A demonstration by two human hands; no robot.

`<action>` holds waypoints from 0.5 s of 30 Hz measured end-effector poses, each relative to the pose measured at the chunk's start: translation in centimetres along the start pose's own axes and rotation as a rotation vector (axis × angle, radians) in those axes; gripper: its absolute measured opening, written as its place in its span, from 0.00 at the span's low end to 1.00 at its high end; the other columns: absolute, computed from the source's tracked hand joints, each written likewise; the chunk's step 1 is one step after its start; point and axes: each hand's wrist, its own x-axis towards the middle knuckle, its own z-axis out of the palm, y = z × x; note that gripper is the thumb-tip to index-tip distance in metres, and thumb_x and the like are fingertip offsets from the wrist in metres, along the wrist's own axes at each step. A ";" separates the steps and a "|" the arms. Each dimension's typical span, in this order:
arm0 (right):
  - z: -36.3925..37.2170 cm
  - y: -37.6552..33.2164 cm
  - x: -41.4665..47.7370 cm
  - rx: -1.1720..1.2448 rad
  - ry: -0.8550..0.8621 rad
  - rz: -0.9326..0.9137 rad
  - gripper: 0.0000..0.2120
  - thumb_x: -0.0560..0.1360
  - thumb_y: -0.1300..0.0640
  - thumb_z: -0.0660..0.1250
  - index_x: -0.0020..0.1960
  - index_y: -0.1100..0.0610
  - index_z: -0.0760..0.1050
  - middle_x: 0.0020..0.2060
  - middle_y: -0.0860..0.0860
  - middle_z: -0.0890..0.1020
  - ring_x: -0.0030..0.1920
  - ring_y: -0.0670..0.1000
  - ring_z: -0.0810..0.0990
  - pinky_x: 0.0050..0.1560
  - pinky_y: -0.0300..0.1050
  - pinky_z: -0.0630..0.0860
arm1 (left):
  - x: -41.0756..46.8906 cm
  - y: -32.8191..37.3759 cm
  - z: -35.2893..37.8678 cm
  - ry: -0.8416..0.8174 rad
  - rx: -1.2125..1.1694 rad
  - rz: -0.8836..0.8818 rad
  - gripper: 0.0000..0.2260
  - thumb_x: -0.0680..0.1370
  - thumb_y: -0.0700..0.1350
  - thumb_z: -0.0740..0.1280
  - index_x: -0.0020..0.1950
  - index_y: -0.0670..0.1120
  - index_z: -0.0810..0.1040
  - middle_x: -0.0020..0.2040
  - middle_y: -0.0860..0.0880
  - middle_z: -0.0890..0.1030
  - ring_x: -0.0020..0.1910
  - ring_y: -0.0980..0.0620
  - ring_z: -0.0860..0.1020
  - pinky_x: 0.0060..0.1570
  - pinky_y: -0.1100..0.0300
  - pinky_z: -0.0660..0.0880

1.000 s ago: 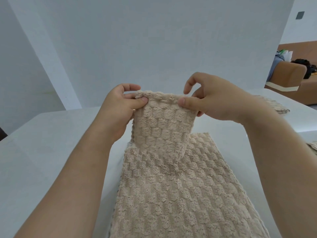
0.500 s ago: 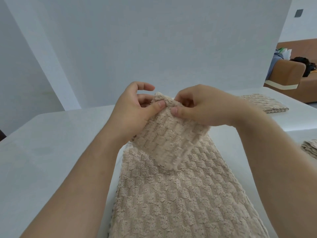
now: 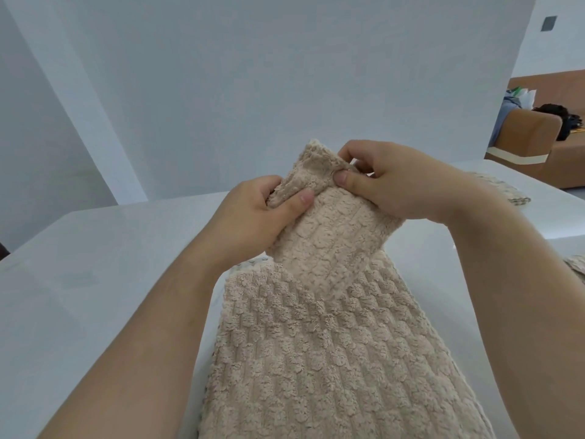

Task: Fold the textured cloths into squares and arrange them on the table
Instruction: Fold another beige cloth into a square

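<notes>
A beige textured cloth (image 3: 329, 350) lies lengthwise on the white table (image 3: 95, 280), running toward me. Its far end is lifted off the table and bunched between both hands. My left hand (image 3: 253, 217) grips the left part of that raised end, thumb on top. My right hand (image 3: 395, 185) pinches the upper edge just to the right, thumb pressed on the fabric, fingers curled behind it. The two hands are close together above the table's middle.
A folded beige cloth (image 3: 503, 191) lies at the table's far right, partly behind my right arm. Another cloth's edge (image 3: 577, 264) shows at the right border. White partition panels (image 3: 285, 74) stand behind the table. A brown sofa (image 3: 538, 137) sits beyond on the right.
My hands have come closer together, bunching the raised cloth end that was earlier held spread flat. The left hand's fingers have curled round the fabric and it sits lower.
</notes>
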 end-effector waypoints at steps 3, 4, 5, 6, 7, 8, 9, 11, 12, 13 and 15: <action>0.4 -0.2 0.0 -0.002 -0.034 -0.027 0.06 0.82 0.43 0.63 0.54 0.43 0.76 0.45 0.44 0.85 0.40 0.44 0.82 0.41 0.42 0.77 | -0.1 0.3 0.4 0.000 0.009 -0.034 0.24 0.71 0.69 0.65 0.49 0.50 0.82 0.44 0.52 0.87 0.42 0.53 0.86 0.46 0.47 0.83; 0.5 -0.2 0.1 -0.011 -0.042 -0.033 0.06 0.82 0.43 0.63 0.53 0.43 0.76 0.45 0.44 0.85 0.40 0.43 0.82 0.40 0.41 0.77 | -0.2 0.3 0.5 0.005 -0.001 -0.046 0.24 0.71 0.69 0.65 0.49 0.50 0.82 0.44 0.52 0.87 0.43 0.52 0.86 0.49 0.46 0.83; 0.5 -0.3 0.1 -0.019 -0.047 -0.034 0.06 0.82 0.42 0.63 0.54 0.43 0.76 0.45 0.43 0.85 0.40 0.43 0.82 0.40 0.40 0.76 | -0.1 0.3 0.5 0.008 -0.011 -0.057 0.23 0.73 0.68 0.67 0.49 0.49 0.82 0.44 0.51 0.87 0.43 0.52 0.86 0.50 0.44 0.82; 0.5 -0.3 0.1 -0.026 -0.052 -0.031 0.07 0.82 0.42 0.63 0.54 0.43 0.76 0.45 0.43 0.85 0.41 0.43 0.82 0.40 0.40 0.76 | 0.0 0.1 0.4 0.007 -0.019 -0.061 0.22 0.74 0.66 0.69 0.49 0.48 0.82 0.44 0.50 0.87 0.44 0.50 0.86 0.51 0.42 0.82; 0.6 -0.3 0.1 -0.031 -0.059 -0.024 0.07 0.82 0.42 0.63 0.54 0.42 0.76 0.44 0.43 0.85 0.41 0.43 0.82 0.39 0.40 0.75 | 0.1 -0.1 0.4 0.000 -0.025 -0.061 0.20 0.75 0.65 0.71 0.49 0.48 0.82 0.45 0.49 0.87 0.45 0.48 0.86 0.51 0.40 0.81; 0.7 -0.3 0.2 -0.036 -0.065 -0.015 0.07 0.82 0.41 0.63 0.54 0.43 0.76 0.43 0.44 0.84 0.40 0.43 0.82 0.38 0.39 0.74 | 0.2 -0.3 0.3 -0.009 -0.026 -0.062 0.20 0.74 0.64 0.71 0.48 0.48 0.82 0.45 0.47 0.86 0.45 0.45 0.86 0.51 0.38 0.81; 1.0 -0.3 0.3 -0.043 -0.064 -0.004 0.08 0.81 0.40 0.63 0.54 0.43 0.75 0.42 0.44 0.84 0.39 0.43 0.81 0.37 0.40 0.73 | 0.2 -0.4 0.2 -0.015 -0.022 -0.068 0.20 0.73 0.64 0.70 0.48 0.48 0.81 0.46 0.45 0.86 0.46 0.43 0.85 0.51 0.37 0.80; 1.6 -0.1 0.5 -0.050 -0.046 0.032 0.11 0.80 0.38 0.63 0.55 0.44 0.75 0.41 0.45 0.83 0.39 0.43 0.80 0.37 0.42 0.72 | 0.3 -0.7 0.1 -0.011 0.010 -0.084 0.22 0.73 0.65 0.70 0.49 0.46 0.80 0.47 0.42 0.85 0.47 0.39 0.84 0.49 0.36 0.80; 2.0 0.0 0.7 -0.047 -0.036 0.056 0.14 0.79 0.36 0.63 0.55 0.45 0.74 0.41 0.46 0.83 0.39 0.44 0.80 0.37 0.42 0.72 | 0.4 -0.8 0.1 -0.003 0.037 -0.085 0.22 0.74 0.65 0.70 0.50 0.45 0.80 0.47 0.42 0.85 0.46 0.39 0.84 0.47 0.38 0.80; 2.4 0.1 0.8 -0.040 -0.024 0.086 0.16 0.78 0.34 0.63 0.56 0.45 0.74 0.42 0.46 0.83 0.40 0.45 0.80 0.37 0.43 0.72 | 0.5 -0.9 0.0 0.016 0.059 -0.088 0.21 0.76 0.64 0.70 0.50 0.45 0.80 0.45 0.42 0.85 0.44 0.40 0.84 0.44 0.41 0.80; 3.2 0.3 1.1 -0.049 -0.002 0.144 0.22 0.78 0.32 0.60 0.60 0.47 0.70 0.45 0.47 0.82 0.42 0.46 0.80 0.37 0.44 0.71 | 0.7 -1.4 -0.4 0.102 0.067 -0.131 0.21 0.77 0.62 0.70 0.48 0.43 0.80 0.41 0.43 0.85 0.39 0.40 0.83 0.39 0.45 0.78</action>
